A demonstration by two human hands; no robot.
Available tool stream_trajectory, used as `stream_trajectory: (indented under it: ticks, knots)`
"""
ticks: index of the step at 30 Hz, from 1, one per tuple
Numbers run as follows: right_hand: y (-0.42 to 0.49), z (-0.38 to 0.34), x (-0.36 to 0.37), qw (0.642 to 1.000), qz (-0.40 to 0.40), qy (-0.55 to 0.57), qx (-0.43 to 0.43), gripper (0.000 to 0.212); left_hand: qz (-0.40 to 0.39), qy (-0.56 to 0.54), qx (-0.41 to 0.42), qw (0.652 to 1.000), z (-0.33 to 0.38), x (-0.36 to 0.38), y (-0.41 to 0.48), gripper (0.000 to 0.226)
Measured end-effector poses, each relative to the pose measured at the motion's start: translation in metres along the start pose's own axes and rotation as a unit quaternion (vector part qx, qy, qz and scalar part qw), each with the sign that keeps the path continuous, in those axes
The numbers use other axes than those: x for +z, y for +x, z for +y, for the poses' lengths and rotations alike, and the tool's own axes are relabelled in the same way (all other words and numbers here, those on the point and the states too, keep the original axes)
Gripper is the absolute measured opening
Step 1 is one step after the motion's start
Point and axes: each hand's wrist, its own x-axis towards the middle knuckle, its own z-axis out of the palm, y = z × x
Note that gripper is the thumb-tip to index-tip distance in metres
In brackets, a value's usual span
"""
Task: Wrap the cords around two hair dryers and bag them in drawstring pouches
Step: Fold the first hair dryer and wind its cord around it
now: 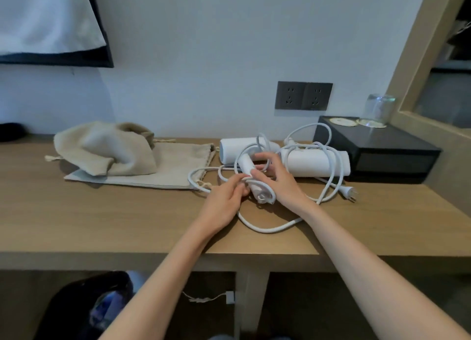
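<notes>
Wooden desk: left hand pinches cord, right hand grips near dryer; wrapping barely begun, far dryer unwrapped, pouches waiting.

Open desk near left, clutter far and right
Pouches block far left; dryers and looping cords fill the centre; black box closes the far right.

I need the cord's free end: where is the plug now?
Head view: the plug lies on the wooden table at right, just in front of the black box.
</notes>
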Motion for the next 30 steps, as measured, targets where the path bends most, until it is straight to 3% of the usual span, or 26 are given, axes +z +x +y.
stream_trajectory:
  ticks: [2,4,8,10,13,17,21,26,30]
  knots:
    - [-0.003,-0.004,-0.008,0.999,-0.017,-0.027,0.028,0.027,-0.018,0.016,0.013,1.000,0.003,0.001,-0.006,0.042]
    - [-0.003,-0.014,-0.014,0.994,-0.030,-0.097,0.045,0.026,0.011,0.041,0.039,0.998,0.009,0.002,-0.009,0.051]
    - [-0.006,-0.040,-0.015,0.976,0.064,-0.206,0.021,0.026,0.241,-0.053,-0.059,0.967,0.013,-0.007,-0.007,0.038]
    - [-0.011,-0.052,-0.010,0.958,0.087,-0.271,-0.017,0.026,0.299,-0.077,-0.117,0.944,0.012,-0.012,-0.005,0.031]
    - [-0.011,-0.060,0.001,0.930,0.037,-0.366,-0.021,0.030,0.305,-0.056,-0.121,0.943,0.008,-0.012,-0.003,0.028]
    - [-0.004,-0.045,0.014,0.909,-0.009,-0.408,0.088,0.035,0.281,-0.059,-0.094,0.953,0.004,-0.011,-0.004,0.038]
    - [-0.004,-0.042,0.018,0.905,-0.014,-0.409,0.119,0.038,0.272,-0.058,-0.073,0.958,0.005,-0.011,-0.007,0.043]
    - [-0.005,-0.044,0.016,0.937,0.019,-0.328,0.122,0.028,0.289,-0.114,-0.080,0.947,0.007,-0.015,-0.007,0.038]
    - [-0.013,-0.043,0.001,0.961,0.036,-0.269,0.059,0.018,0.297,-0.111,-0.058,0.947,0.015,-0.019,-0.009,0.037]
